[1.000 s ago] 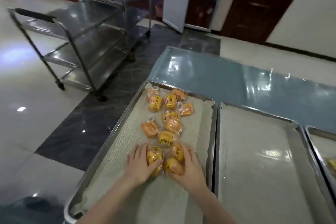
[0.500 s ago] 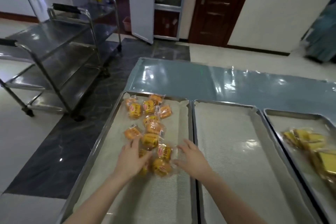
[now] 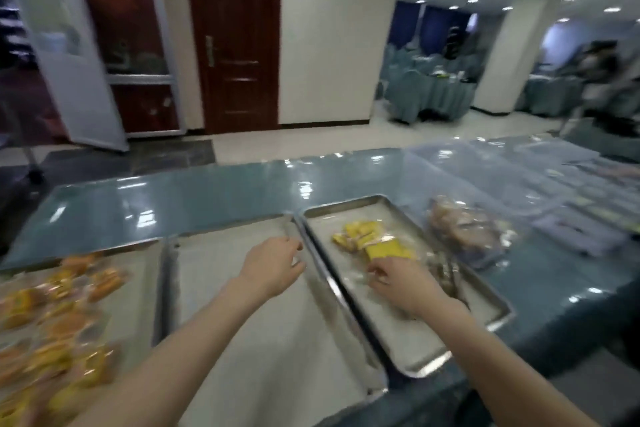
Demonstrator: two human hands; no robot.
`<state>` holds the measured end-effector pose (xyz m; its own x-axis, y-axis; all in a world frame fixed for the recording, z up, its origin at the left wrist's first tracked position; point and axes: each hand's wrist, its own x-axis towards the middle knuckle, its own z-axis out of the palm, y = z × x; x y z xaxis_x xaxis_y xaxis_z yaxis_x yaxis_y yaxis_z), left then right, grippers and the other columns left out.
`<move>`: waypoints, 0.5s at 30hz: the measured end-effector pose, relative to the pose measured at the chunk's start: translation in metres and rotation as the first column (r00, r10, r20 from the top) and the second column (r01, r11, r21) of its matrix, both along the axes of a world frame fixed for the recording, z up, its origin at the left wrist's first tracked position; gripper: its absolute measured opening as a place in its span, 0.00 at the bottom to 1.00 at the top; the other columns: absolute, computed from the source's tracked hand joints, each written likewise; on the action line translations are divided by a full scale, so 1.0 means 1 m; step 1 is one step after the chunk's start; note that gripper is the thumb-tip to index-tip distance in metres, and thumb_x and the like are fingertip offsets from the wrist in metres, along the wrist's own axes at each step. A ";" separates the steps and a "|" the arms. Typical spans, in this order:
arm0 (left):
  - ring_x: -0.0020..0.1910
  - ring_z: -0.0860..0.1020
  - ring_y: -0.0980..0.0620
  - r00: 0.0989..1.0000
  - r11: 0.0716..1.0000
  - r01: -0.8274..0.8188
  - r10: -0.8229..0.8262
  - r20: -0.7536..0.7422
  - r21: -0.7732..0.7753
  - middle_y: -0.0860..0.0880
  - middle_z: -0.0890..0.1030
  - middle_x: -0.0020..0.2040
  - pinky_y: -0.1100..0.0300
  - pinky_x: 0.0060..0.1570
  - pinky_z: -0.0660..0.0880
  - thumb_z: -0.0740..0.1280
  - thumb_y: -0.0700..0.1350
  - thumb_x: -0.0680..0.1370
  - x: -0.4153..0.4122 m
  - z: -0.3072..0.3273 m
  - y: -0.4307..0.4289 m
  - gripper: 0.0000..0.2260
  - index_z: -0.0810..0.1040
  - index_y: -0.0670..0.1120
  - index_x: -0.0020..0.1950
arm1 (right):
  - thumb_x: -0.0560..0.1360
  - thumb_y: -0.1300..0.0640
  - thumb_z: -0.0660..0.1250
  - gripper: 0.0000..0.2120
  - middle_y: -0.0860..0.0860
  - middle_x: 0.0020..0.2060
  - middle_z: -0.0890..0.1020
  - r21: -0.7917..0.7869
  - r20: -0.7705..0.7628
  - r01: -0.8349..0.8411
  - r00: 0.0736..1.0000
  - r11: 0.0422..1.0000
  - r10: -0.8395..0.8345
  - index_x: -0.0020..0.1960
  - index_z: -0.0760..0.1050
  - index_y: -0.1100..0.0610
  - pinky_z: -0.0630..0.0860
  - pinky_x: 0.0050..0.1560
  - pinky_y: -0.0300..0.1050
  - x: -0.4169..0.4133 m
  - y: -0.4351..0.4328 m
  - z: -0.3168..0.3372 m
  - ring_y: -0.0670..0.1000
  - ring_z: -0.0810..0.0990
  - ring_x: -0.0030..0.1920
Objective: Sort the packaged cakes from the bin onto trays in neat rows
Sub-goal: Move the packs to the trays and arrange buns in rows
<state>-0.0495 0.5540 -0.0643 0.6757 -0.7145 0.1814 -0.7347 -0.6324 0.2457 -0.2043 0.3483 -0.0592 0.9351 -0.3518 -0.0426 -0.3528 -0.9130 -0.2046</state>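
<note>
Three steel trays lined with cloth lie side by side. The left tray [image 3: 142, 288] holds several orange packaged cakes [image 3: 62, 312], blurred. The middle tray [image 3: 259, 357] has nothing on its cloth. My left hand [image 3: 273, 265] hovers over its far right side, fingers loosely curled, holding nothing. The right tray [image 3: 415, 336] carries a heap of yellow packaged cakes [image 3: 374, 241]. My right hand [image 3: 401, 282] rests at the near edge of that heap, fingertips on the clear wrapper. Whether it grips the wrapper is unclear.
A clear bag of brownish baked goods [image 3: 464, 225] lies on the blue-green table [image 3: 225, 194] just right of the right tray. Metal tongs [image 3: 448, 274] sit in that tray near my right wrist. A person [image 3: 602, 80] stands far right. A dark door [image 3: 239, 38] is behind.
My view swung right. Both hands left the orange cakes on the left tray: the left is now over the middle tray, the right at the yellow cakes.
</note>
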 end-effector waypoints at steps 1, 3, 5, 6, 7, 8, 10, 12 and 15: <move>0.58 0.76 0.46 0.999 0.999 0.050 -0.050 0.016 0.010 0.49 0.79 0.57 0.53 0.52 0.74 0.61 0.54 0.78 -0.009 0.006 -0.036 0.14 0.74 0.49 0.61 | 0.76 0.49 0.64 0.14 0.49 0.55 0.81 -0.015 0.009 0.046 0.999 0.999 -0.046 0.61 0.76 0.48 0.73 0.53 0.45 -0.022 -0.026 0.009 0.53 0.79 0.57; 0.59 0.76 0.46 0.990 0.991 0.134 -0.135 0.046 0.028 0.50 0.79 0.57 0.52 0.54 0.74 0.61 0.53 0.78 -0.028 0.020 -0.100 0.14 0.75 0.50 0.61 | 0.76 0.48 0.65 0.14 0.48 0.53 0.82 -0.008 0.029 0.144 0.989 0.990 -0.144 0.59 0.76 0.48 0.75 0.52 0.46 -0.062 -0.073 0.025 0.53 0.80 0.55; 0.61 0.76 0.47 0.971 0.974 0.224 -0.226 0.074 0.043 0.50 0.78 0.59 0.54 0.54 0.74 0.61 0.54 0.78 -0.044 0.033 -0.159 0.16 0.74 0.51 0.63 | 0.75 0.46 0.65 0.12 0.47 0.50 0.83 0.014 0.077 0.250 0.965 0.968 -0.250 0.56 0.77 0.48 0.76 0.50 0.47 -0.098 -0.116 0.037 0.52 0.81 0.52; 0.61 0.75 0.47 0.959 0.963 0.262 -0.266 0.095 0.057 0.50 0.78 0.60 0.54 0.54 0.73 0.61 0.55 0.78 -0.051 0.039 -0.187 0.16 0.74 0.51 0.63 | 0.75 0.46 0.65 0.12 0.46 0.48 0.82 0.018 0.096 0.294 0.951 0.956 -0.294 0.55 0.77 0.48 0.76 0.49 0.47 -0.113 -0.135 0.042 0.52 0.81 0.51; 0.61 0.75 0.47 0.948 0.954 0.291 -0.297 0.116 0.066 0.50 0.78 0.60 0.54 0.53 0.73 0.61 0.55 0.78 -0.056 0.044 -0.214 0.16 0.74 0.51 0.64 | 0.75 0.46 0.65 0.12 0.45 0.48 0.82 0.014 0.112 0.328 0.938 0.945 -0.327 0.55 0.77 0.49 0.76 0.49 0.48 -0.126 -0.155 0.046 0.52 0.80 0.51; 0.60 0.76 0.46 0.939 0.947 0.313 -0.319 0.131 0.067 0.49 0.79 0.60 0.54 0.53 0.74 0.61 0.55 0.78 -0.060 0.048 -0.240 0.16 0.74 0.51 0.63 | 0.75 0.47 0.65 0.12 0.46 0.48 0.82 0.011 0.124 0.359 0.926 0.933 -0.357 0.56 0.78 0.50 0.76 0.49 0.48 -0.137 -0.173 0.050 0.52 0.80 0.51; 0.58 0.77 0.44 0.927 0.936 0.346 -0.351 0.134 0.058 0.48 0.79 0.59 0.52 0.53 0.75 0.61 0.54 0.78 -0.067 0.055 -0.289 0.15 0.76 0.49 0.61 | 0.76 0.50 0.65 0.12 0.47 0.51 0.82 0.013 0.144 0.412 0.901 0.911 -0.409 0.57 0.78 0.50 0.76 0.51 0.48 -0.153 -0.210 0.057 0.52 0.80 0.53; 0.58 0.77 0.44 0.916 0.923 0.382 -0.384 0.115 0.041 0.47 0.79 0.59 0.51 0.54 0.76 0.61 0.54 0.78 -0.069 0.061 -0.337 0.15 0.76 0.49 0.61 | 0.76 0.51 0.65 0.12 0.47 0.52 0.82 0.006 0.168 0.454 0.878 0.891 -0.448 0.58 0.78 0.50 0.76 0.54 0.49 -0.162 -0.248 0.063 0.52 0.80 0.54; 0.60 0.76 0.45 0.903 0.909 0.416 -0.415 0.113 0.017 0.48 0.78 0.61 0.54 0.54 0.74 0.61 0.55 0.79 -0.062 0.065 -0.404 0.16 0.74 0.49 0.63 | 0.76 0.51 0.65 0.12 0.48 0.52 0.82 -0.009 0.212 0.473 0.862 0.881 -0.461 0.58 0.78 0.51 0.75 0.56 0.50 -0.160 -0.306 0.068 0.51 0.79 0.55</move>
<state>-0.1113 0.1495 0.0008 0.2930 -0.9242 0.2448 -0.9532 -0.2624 0.1501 -0.3639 0.0428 0.0087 0.6470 -0.7455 0.1599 -0.6989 -0.6637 -0.2666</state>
